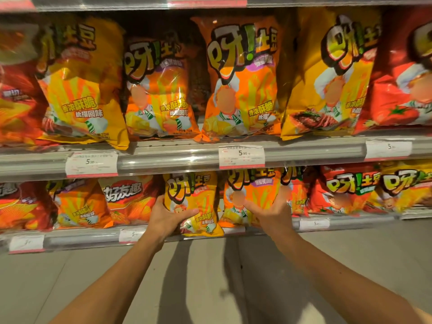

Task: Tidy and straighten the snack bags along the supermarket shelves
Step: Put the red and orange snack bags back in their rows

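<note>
Two snack bags (192,204) (251,197) gripped, one per hand (167,218) (271,212).

Two bare forearms reach up from the near edge, with no sleeves, watch or bracelet showing on them. The left hand (167,218) and right hand (272,212) are gloveless. No rings are visible on the fingers in view.

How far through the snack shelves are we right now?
Upper shelf bags mostly face front, though the far-left yellow bag leans. In hand: left hand grips the yellow bag, right hand holds the orange bag. Left: the slumped lower-shelf bags.
</note>
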Demonstrator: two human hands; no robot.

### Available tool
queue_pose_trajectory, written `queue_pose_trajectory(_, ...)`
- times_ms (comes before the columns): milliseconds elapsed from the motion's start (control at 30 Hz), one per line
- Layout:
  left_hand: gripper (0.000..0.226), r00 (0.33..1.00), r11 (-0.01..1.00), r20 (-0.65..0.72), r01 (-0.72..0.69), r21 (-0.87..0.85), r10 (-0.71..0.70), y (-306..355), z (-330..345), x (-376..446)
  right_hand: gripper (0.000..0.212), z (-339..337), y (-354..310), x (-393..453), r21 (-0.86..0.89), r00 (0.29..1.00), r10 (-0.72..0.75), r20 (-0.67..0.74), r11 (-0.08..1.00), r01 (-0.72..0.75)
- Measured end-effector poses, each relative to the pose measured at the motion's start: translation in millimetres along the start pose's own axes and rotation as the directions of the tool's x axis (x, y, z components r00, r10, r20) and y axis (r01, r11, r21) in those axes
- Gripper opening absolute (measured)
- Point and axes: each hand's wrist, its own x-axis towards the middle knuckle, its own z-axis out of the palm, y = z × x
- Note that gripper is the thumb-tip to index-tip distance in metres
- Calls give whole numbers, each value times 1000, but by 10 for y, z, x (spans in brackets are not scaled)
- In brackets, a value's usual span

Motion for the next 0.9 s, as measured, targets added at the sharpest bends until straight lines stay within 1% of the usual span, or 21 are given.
queue_pose_trajectory(67, 80, 997, 1000, 80, -9, -6, 9, 13, 57, -23, 49, -172, 27, -85, -31, 999, 36, -13, 999, -36)
queue_pose_trajectory(100, 80, 995, 1000, 94, -23, -7, 24, 36, 96, -45, 46, -272, 41, -134, -42, 997, 70, -14, 997, -71)
queue_pose_trajectory(167, 83, 995, 998, 78, -63, -12, 64, 103, 196, -66, 41, -487, 71, -244, -54, 989, 147, -17, 988, -147)
queue_pose_trajectory(200, 81, 994, 996, 69, -85, -18, 86, 145, 258, -61, 42, -594, 68, -302, -36, 983, 183, -18, 982, -183)
queue_pose_trajectory(233, 78, 992, 994, 65, -102, -26, 104, 192, 325, -56, 46, -682, 57, -357, 25, 981, 194, -9, 981, -193)
queue_pose_trajectory(300, 68, 990, 991, 60, -122, -54, 125, 275, 459, -23, 51, -834, 15, -463, 144, 986, 155, 64, 976, -163)
queue_pose_trajectory(333, 62, 989, 989, 58, -128, -74, 133, 302, 537, 4, 53, -891, -12, -522, 154, 989, 126, 84, 979, -137)
queue_pose_trajectory(433, 48, 991, 985, 29, -129, -112, 133, 341, 766, 35, 56, -984, 22, -666, 148, 993, 109, 35, 982, -113)
queue_pose_trajectory(500, 49, 991, 986, 50, -121, -118, 127, 316, 909, 62, 58, -999, 113, -755, 169, 988, 152, 28, 973, -154)
queue_pose_trajectory(533, 55, 990, 985, 69, -111, -129, 120, 289, 977, 85, 59, -997, 177, -787, 178, 982, 184, 32, 966, -187)
queue_pose_trajectory(600, 76, 990, 987, 88, -95, -129, 107, 250, 1078, 120, 64, -988, 291, -848, 186, 971, 233, 56, 953, -239)
queue_pose_trajectory(633, 86, 991, 992, 94, -92, -84, 100, 238, 1111, 127, 69, -977, 338, -876, 167, 969, 235, 73, 955, -244)
queue_pose_trajectory(667, 89, 990, 995, 109, -90, -37, 94, 217, 1137, 140, 75, -968, 378, -899, 151, 967, 233, 100, 957, -246)
queue_pose_trajectory(700, 83, 987, 995, 126, -100, 7, 98, 185, 1156, 160, 83, -945, 406, -929, 127, 960, 249, 130, 956, -266)
queue_pose_trajectory(733, 70, 983, 991, 138, -125, 45, 118, 164, 1166, 169, 93, -910, 404, -962, 125, 946, 283, 157, 945, -303)
queue_pose_trajectory(767, 57, 982, 981, 129, -155, 119, 139, 149, 1170, 166, 99, -870, 411, -998, 108, 939, 300, 170, 941, -320)
queue_pose_trajectory(800, 52, 983, 954, 109, -172, 246, 149, 135, 1167, 158, 101, -829, 397, -1022, 78, 940, 300, 165, 946, -316)
queue_pose_trajectory(833, 55, 986, 892, 93, -163, 421, 136, 111, 1163, 165, 100, -788, 386, -1040, 28, 945, 283, 163, 956, -291)
queue_pose_trajectory(867, 63, 991, 816, 71, -134, 562, 114, 94, 1155, 165, 100, -747, 350, -1051, -9, 946, 276, 172, 960, -278)
queue_pose_trajectory(900, 68, 993, 767, 55, -114, 632, 102, 98, 1131, 153, 102, -705, 312, -1065, -22, 943, 269, 196, 963, -270)
